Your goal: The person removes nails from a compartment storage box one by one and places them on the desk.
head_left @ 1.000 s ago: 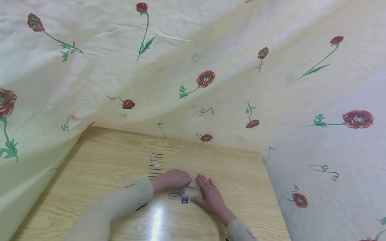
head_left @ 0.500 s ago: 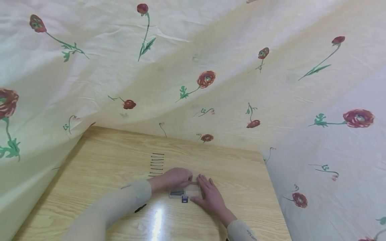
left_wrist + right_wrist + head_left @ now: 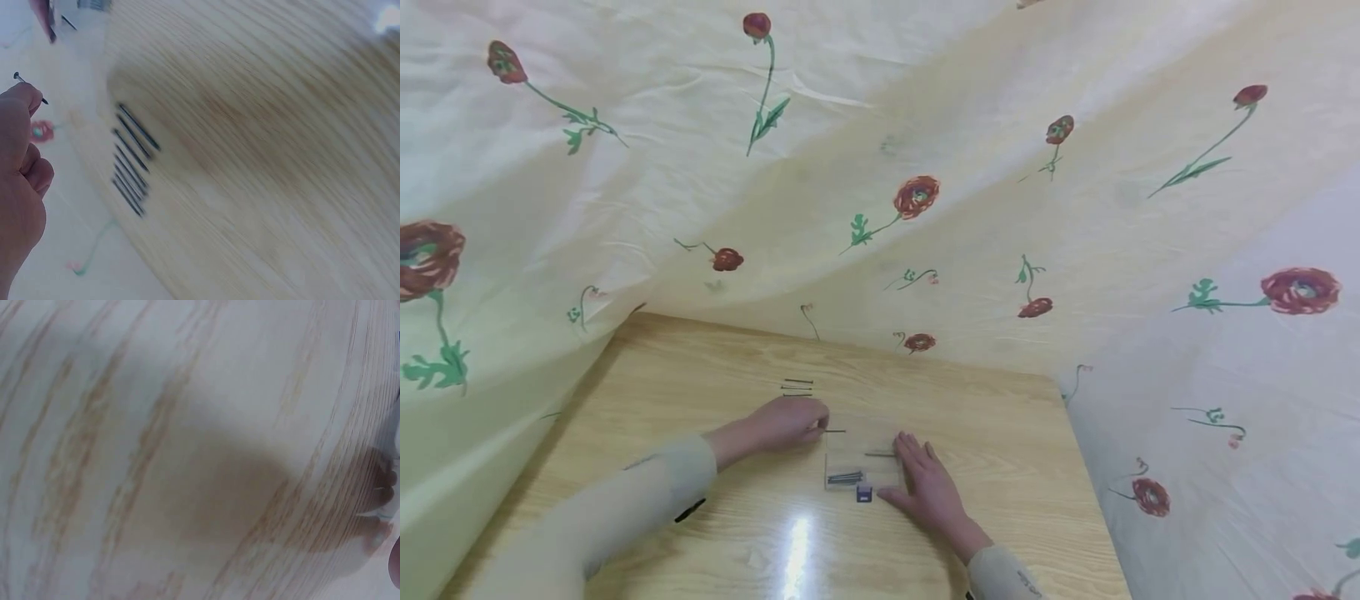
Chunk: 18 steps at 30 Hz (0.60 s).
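Observation:
My left hand (image 3: 790, 422) pinches a single nail (image 3: 30, 87) between thumb and fingertips, its flat head and point sticking out either side in the left wrist view. It is at the left edge of a clear plastic box (image 3: 826, 458). Inside the box, a bundle of nails (image 3: 845, 477) lies at the front left. One separate nail (image 3: 880, 455) lies near the right side. With fingers extended, my right hand (image 3: 931, 490) rests against the box's right side. A small blue piece (image 3: 864, 494) is at the box's front.
A row of several loose nails (image 3: 131, 162) lies on the wooden table (image 3: 700, 367), partly hidden by the left hand in the head view. Floral cloth (image 3: 970, 208) hangs behind and beside the table.
My left hand has let go of a nail at the box's right side and moved left toward the row, where it now holds another nail. The right hand stays in place.

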Motion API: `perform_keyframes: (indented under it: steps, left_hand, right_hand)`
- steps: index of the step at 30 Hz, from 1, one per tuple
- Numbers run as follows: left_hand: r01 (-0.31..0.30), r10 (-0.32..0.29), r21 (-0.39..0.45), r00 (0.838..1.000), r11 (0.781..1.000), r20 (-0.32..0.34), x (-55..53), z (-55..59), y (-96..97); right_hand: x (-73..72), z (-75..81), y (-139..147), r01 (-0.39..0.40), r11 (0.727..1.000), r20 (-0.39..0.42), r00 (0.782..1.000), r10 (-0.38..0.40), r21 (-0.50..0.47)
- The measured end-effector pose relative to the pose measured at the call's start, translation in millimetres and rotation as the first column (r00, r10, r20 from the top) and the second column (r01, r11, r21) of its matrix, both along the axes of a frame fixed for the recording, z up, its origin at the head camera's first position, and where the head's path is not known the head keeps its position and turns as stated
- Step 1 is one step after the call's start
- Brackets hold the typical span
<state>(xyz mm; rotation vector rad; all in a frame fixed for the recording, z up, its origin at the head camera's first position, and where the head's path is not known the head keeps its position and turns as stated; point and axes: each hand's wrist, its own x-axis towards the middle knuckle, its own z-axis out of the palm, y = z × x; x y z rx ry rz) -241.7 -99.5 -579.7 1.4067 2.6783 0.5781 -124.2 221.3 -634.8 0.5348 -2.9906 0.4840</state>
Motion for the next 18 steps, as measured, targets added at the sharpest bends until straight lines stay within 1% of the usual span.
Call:
perform_keyframes:
  steps: [5, 9, 13, 15, 18]
  left_hand:
    - [-0.028, 0.029, 0.013, 0.999, 1.000, -0.022, 0.3, -6.1, -30.6]
    - [-0.055, 0.055, 0.004, 0.998, 0.998, -0.043, 4.0, -14.6, -47.4]
    - [-0.068, 0.068, -0.013, 0.997, 0.998, -0.030, 10.3, -25.6, -57.1]
    - [-0.073, 0.073, -0.022, 0.997, 0.997, -0.020, 13.1, -31.6, -59.5]
    - [-0.080, 0.080, -0.011, 0.997, 0.997, -0.017, 15.7, -39.3, -60.0]
  right_hand:
    - [-0.3, 0.2, 0, 0.002, 1.000, -0.001, 1.000, -0.002, -0.016]
    - [-1.6, -1.4, 0, 0.003, 1.000, -0.016, 1.000, -0.003, -0.017]
    - [-3.1, -4.0, 0, 0.007, 1.000, -0.024, 1.000, -0.007, -0.002]
    - [-3.7, -4.8, 0, 0.008, 1.000, -0.020, 1.000, -0.008, -0.001]
    - [-4.3, -5.4, 0, 0.004, 1.000, -0.015, 1.000, -0.004, -0.016]
